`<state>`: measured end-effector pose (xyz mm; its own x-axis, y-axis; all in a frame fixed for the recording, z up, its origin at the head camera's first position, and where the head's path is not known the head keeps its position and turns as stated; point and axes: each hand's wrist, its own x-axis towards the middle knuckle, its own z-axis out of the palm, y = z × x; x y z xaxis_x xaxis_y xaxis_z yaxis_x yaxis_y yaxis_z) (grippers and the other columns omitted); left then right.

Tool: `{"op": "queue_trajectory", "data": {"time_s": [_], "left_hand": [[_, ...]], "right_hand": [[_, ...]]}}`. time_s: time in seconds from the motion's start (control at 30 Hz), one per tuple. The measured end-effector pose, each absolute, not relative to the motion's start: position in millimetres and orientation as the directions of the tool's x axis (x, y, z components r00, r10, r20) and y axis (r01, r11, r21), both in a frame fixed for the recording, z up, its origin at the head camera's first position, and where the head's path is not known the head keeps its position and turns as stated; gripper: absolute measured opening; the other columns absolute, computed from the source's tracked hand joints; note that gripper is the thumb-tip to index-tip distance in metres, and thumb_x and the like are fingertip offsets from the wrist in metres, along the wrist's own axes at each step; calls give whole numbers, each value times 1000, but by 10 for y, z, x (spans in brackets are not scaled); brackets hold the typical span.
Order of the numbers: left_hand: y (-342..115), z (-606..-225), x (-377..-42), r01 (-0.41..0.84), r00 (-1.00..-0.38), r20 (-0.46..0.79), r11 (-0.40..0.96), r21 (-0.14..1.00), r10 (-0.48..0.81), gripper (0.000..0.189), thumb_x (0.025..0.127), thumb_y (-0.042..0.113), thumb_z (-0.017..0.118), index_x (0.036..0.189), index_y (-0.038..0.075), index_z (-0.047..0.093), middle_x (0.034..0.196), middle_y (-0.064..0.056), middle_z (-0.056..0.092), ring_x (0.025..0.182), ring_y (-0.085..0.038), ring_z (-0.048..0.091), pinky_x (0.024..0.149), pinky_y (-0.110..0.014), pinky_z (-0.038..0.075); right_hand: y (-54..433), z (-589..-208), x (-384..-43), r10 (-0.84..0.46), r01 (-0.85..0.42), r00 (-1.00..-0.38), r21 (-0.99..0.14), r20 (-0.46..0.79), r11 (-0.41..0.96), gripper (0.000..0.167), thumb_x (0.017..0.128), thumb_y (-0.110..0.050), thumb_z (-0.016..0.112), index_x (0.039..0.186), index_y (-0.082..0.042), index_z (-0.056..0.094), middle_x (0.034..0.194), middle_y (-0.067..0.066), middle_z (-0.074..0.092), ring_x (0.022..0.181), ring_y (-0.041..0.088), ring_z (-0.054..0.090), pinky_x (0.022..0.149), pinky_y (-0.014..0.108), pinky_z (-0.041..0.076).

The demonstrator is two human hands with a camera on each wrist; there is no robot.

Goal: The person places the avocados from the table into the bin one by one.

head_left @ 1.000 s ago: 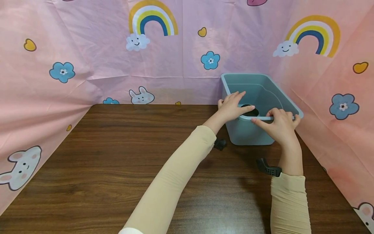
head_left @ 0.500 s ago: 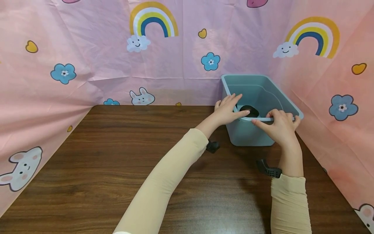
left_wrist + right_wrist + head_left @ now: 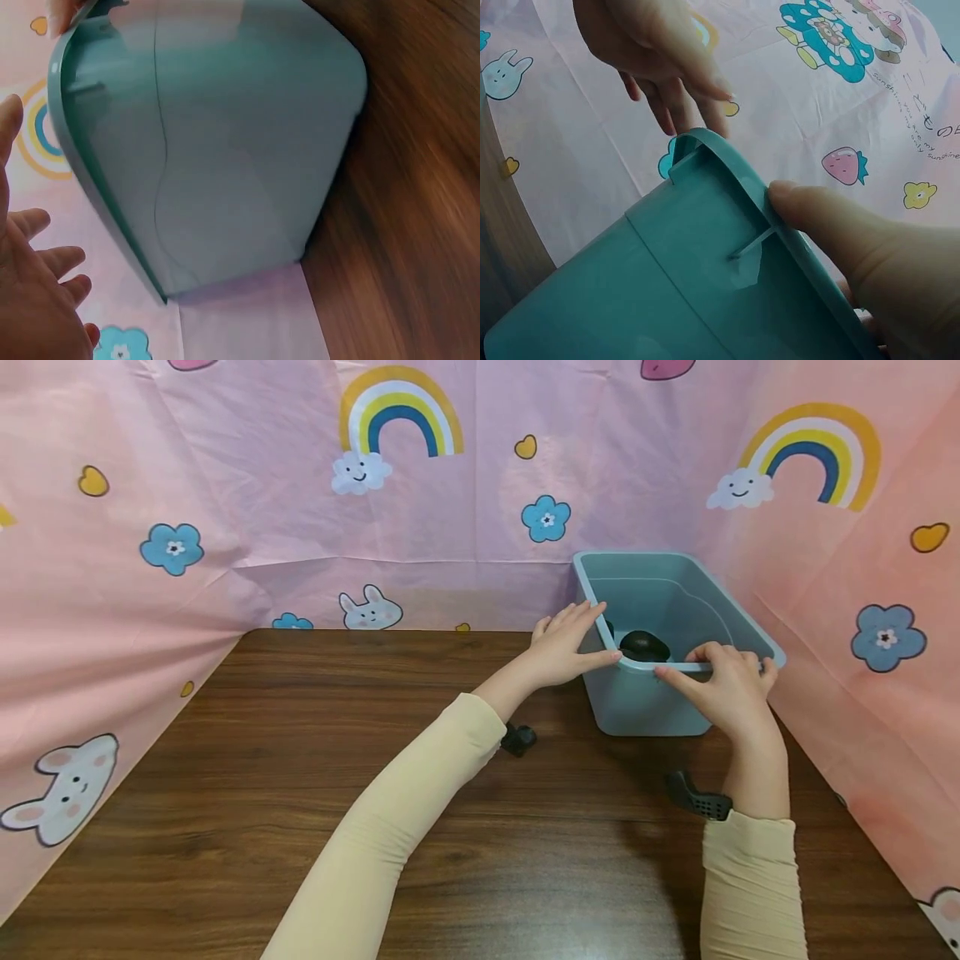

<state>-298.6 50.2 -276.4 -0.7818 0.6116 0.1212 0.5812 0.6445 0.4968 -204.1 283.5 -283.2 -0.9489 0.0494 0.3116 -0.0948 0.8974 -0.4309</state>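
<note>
A blue-green plastic bin stands at the back right of the table. Inside it lies a smooth, dark rounded object; a second dark thing behind the left rim is mostly hidden. My right hand grips the near rim, thumb outside and fingers over into the bin. In the right wrist view the thumb presses on that rim. My left hand is beside the bin's left corner, fingers spread and holding nothing. The left wrist view shows this hand apart from the bin's side wall.
A dark wood-grain table lies under both arms. Pink printed cloth hangs along the back and both sides, close behind the bin. Each wrist wears a black camera mount, the right one above the table.
My left hand has drawn back leftward from over the bin's rim to its outer side, uncovering more of the dark object. The right hand keeps its grip on the rim.
</note>
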Motion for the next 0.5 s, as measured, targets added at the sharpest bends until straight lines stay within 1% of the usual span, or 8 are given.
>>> {"op": "queue_trajectory", "data": {"time_s": [0.17,0.37,0.5], "left_hand": [[313,-2765,-3024,558,-803,124,663,500,583,82,91,60,52,155,24,16,159,0,12,145,-18,4,111,-49,0],[79,-2754,-3078,533,-828,128,696,481,546,81,91,61,52,155,22,19,158,-2,16,144,-22,9,110,-52,4],[-54,-2750,-3116,524,-840,125,728,442,528,80,91,62,51,154,22,21,157,-2,20,144,-23,11,109,-53,5]], "right_hand": [[2861,-2839,-2040,47,-100,-950,-443,309,891,60,87,-56,62,108,1,59,106,23,57,109,51,37,100,69,-7],[2864,-2828,-2024,24,-118,-956,-461,291,880,62,89,-53,61,115,3,59,115,26,56,115,51,37,102,67,-10],[2823,-2826,-2037,-16,-157,-956,-463,295,872,62,89,-50,63,119,4,58,119,28,56,117,49,41,106,63,-8]]}}
